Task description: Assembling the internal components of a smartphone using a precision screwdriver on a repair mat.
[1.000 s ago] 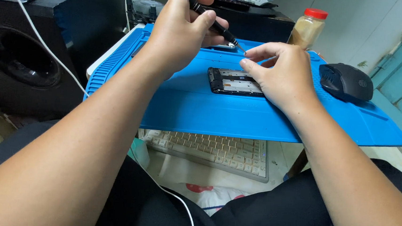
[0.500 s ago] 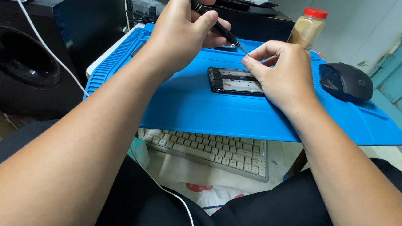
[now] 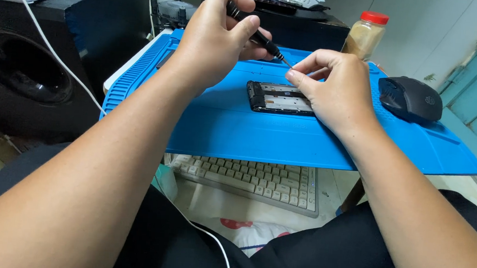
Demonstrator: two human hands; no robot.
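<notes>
Holding one black precision screwdriver (image 3: 255, 35) in my closed left hand (image 3: 218, 34); my right hand (image 3: 334, 90) pinches at its tip, what it grips too small to tell. One opened phone frame (image 3: 279, 97) lies mid-mat, toward the far edge of the blue mat (image 3: 250, 132). One mouse (image 3: 410, 98) near the right edge; near edge open.

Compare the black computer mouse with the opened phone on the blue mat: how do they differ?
The mouse is rounded, closed and untouched at the mat's right edge; the opened phone is flat, rectangular, its insides exposed, lying mid-mat under the right hand. Both are dark and rest on the mat.
</notes>
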